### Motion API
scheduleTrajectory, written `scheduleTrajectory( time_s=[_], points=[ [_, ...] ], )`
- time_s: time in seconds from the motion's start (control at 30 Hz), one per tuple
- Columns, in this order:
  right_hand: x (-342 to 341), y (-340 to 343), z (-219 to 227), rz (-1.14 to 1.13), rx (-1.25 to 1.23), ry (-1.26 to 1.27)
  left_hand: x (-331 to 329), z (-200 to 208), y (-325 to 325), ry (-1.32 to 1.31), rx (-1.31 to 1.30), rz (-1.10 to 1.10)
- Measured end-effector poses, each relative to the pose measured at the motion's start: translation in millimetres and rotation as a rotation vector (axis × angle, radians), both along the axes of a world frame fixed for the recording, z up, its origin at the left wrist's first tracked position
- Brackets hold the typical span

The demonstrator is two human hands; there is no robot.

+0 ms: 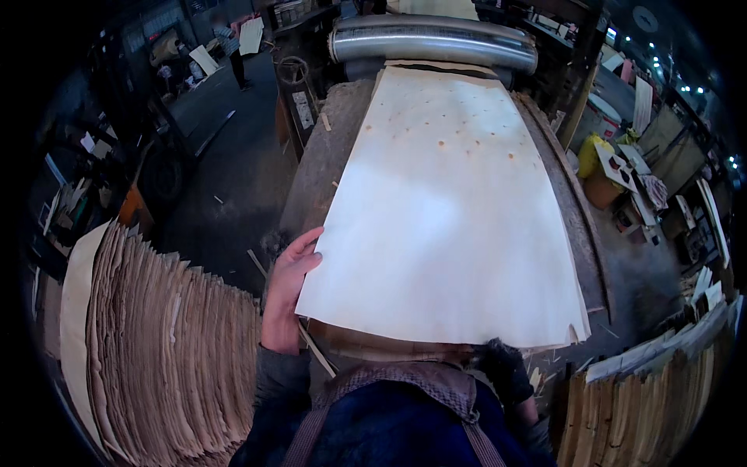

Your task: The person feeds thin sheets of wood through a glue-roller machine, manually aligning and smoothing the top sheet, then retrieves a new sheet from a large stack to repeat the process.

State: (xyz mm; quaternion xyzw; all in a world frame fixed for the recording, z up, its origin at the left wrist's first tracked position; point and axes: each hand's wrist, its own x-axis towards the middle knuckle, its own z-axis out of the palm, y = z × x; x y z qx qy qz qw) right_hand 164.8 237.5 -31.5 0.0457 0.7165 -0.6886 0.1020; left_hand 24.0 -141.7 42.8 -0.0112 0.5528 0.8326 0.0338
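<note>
Squaring the veneer sheet on the bench before the metal roller seems in hand, left hand parted against its edge, right hand's grip untellable; next probably calls for even guiding.

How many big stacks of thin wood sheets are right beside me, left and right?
2: the left stack, lower left, and the right stack, lower right. More may be hidden.

No writing can be read; no numbers or signs either
</note>
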Motion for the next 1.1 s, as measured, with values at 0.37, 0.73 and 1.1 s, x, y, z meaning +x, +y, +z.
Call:
scheduleTrajectory(
  time_s=[0.37, 0.73, 1.1],
  points=[
    [-241, 28, -16, 0.094, -0.884, -0.146, 31, -116, 35, -0.018, -1.709, 0.224],
    [-219, -29, -27, 0.263, -0.893, -0.323, 30, -94, 3, -0.214, -0.987, 0.154],
    [-6, -11, -21, 0.052, -0.745, -0.455, 25, -19, -4, 0.029, -0.445, 0.014]
  ],
)
